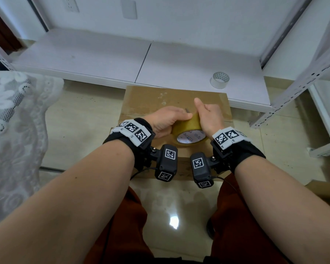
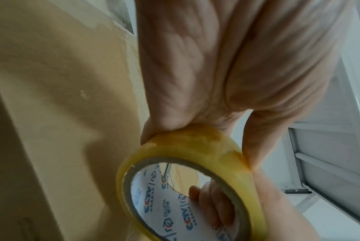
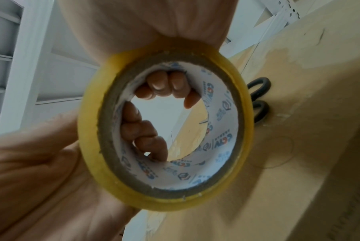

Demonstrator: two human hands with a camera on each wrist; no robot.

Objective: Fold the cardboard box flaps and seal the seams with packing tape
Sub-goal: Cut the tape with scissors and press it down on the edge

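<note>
A closed brown cardboard box (image 1: 156, 100) lies flat-topped on the floor before my knees. Above its near half I hold a yellowish packing tape roll (image 1: 187, 128) with both hands. My left hand (image 1: 166, 121) grips the roll's left side, thumb on the outer band. My right hand (image 1: 208, 117) grips the right side, thumb raised. In the right wrist view, fingers (image 3: 164, 84) of both hands curl into the tape roll (image 3: 245, 130) core. Black scissors (image 3: 259, 99) lie on the box (image 3: 309, 114) behind the roll. The left wrist view shows my left hand (image 2: 195, 65) on the tape roll (image 2: 195, 150).
A clear tape roll (image 1: 219, 80) stands on the low white shelf board (image 1: 103, 60) beyond the box. A perforated metal rack upright (image 1: 303, 73) slants at the right. Lace cloth (image 1: 11, 121) hangs at the left. Glossy floor tiles (image 1: 170, 206) lie between my knees.
</note>
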